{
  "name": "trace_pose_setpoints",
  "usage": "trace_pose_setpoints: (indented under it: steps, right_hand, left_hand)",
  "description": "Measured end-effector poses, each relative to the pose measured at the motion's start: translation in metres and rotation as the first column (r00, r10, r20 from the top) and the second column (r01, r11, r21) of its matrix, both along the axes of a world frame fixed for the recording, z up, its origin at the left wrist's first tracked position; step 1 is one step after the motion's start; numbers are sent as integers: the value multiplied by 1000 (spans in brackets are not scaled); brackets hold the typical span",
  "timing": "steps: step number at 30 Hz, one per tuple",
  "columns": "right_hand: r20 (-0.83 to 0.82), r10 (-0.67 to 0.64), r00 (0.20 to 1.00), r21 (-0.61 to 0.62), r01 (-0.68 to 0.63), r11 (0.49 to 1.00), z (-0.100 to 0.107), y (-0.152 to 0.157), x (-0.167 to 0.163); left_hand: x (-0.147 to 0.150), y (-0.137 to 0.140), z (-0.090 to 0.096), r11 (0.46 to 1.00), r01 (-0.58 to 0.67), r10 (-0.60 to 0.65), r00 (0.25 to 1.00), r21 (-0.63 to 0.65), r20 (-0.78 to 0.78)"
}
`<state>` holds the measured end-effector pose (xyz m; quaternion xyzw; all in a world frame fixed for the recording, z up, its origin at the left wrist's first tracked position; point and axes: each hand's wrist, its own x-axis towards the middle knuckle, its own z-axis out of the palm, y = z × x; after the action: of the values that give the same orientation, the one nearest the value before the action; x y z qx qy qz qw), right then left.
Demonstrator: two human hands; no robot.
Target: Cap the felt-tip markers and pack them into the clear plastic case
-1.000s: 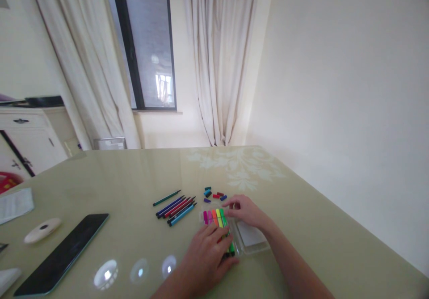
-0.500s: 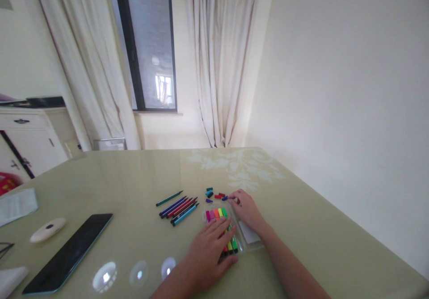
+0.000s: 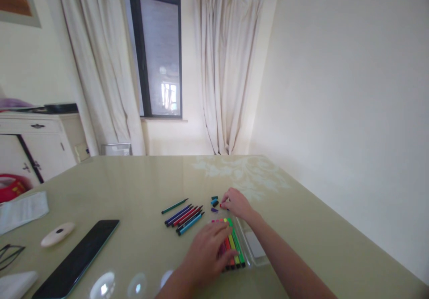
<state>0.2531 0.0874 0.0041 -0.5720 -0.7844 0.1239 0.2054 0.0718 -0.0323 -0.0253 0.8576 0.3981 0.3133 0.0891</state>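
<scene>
My left hand (image 3: 207, 250) lies flat on a row of bright capped markers (image 3: 233, 244) in a clear plastic case (image 3: 255, 250) near the table's front. My right hand (image 3: 235, 203) reaches past the case to several loose pen caps (image 3: 214, 203) and its fingertips close on a small red cap; how firmly it grips is hard to tell. A bundle of uncapped markers (image 3: 185, 215) lies on the table just left of the caps, pointing up and right.
A dark tablet (image 3: 77, 260) lies at front left, with a white oval object (image 3: 57, 234), folded glasses (image 3: 10, 254) and a paper packet (image 3: 20, 209) beyond it. The olive table (image 3: 134, 187) meets the wall at right. A white cabinet stands at far left.
My right hand moved from the case's top edge forward and left onto the loose caps. My left hand stayed on the markers. The camera tilted, shifting the scene lower in view.
</scene>
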Motion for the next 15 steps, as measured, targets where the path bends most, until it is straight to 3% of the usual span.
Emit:
trace_pose_setpoints:
  steps: [2, 4, 6, 8, 11, 15]
  right_hand:
    - [3, 12, 1000, -5, -12, 1000, -1, 4, -2]
    - [0, 19, 1000, 0, -19, 1000, -1, 5, -3]
    - [-4, 20, 1000, 14, -20, 1000, 0, 1, -3]
    - [-29, 12, 1000, 42, -10, 999, 1, -7, -1]
    - [-191, 9, 982, 57, 2, 998, 2, -28, 6]
    - [-467, 49, 883, 44, -32, 999, 2, -60, 13]
  left_hand:
    - [-20, 17, 9, 978, -204, 206, 976, -32, 69]
    - [-45, 35, 16, 898, -430, 436, 899, -93, 51]
    - [-69, 47, 18, 821, -559, 558, 829, -116, -47]
    - [-84, 52, 15, 790, -599, 586, 801, -132, -125]
    - [-91, 52, 10, 789, -596, 570, 801, -150, -185]
    - [-87, 51, 6, 790, -599, 554, 788, -127, -268]
